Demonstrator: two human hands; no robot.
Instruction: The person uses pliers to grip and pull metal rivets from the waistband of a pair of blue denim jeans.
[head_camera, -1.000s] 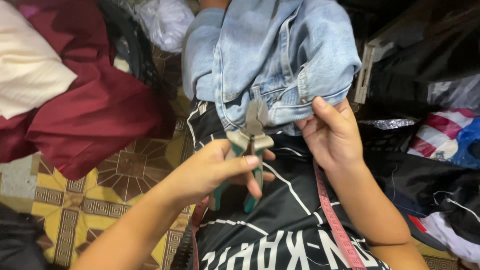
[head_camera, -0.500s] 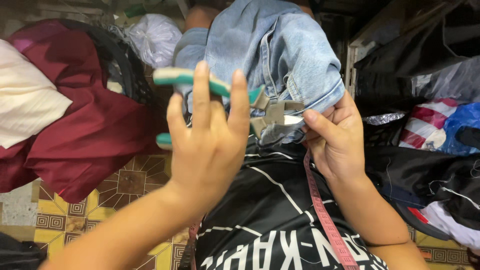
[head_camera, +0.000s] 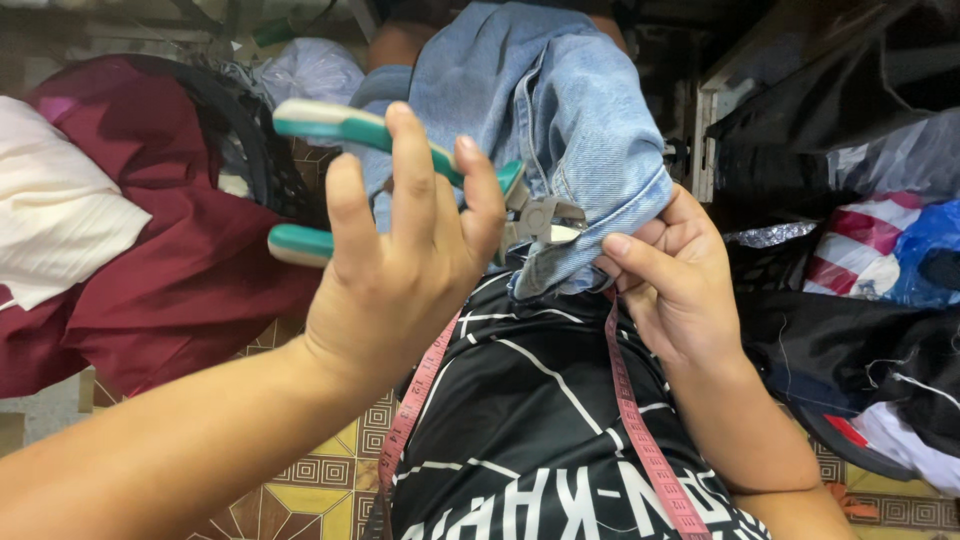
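Raised slightly, left hand (head_camera: 400, 270) fingers clamp teal pliers (head_camera: 400, 140); right hand (head_camera: 675, 280) pinches denim hem (head_camera: 610, 215).

left of jeans (head_camera: 560, 120): maroon cloth (head_camera: 160, 270) and dark basket (head_camera: 255, 150) block | right of jeans: cabinet edge (head_camera: 705, 140), black bags (head_camera: 850, 90) crowd in | below jeans: tiled floor (head_camera: 300, 490) open at lower left

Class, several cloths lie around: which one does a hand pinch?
The light blue denim garment; the right hand pinches its hem, while the maroon cloth lies untouched.
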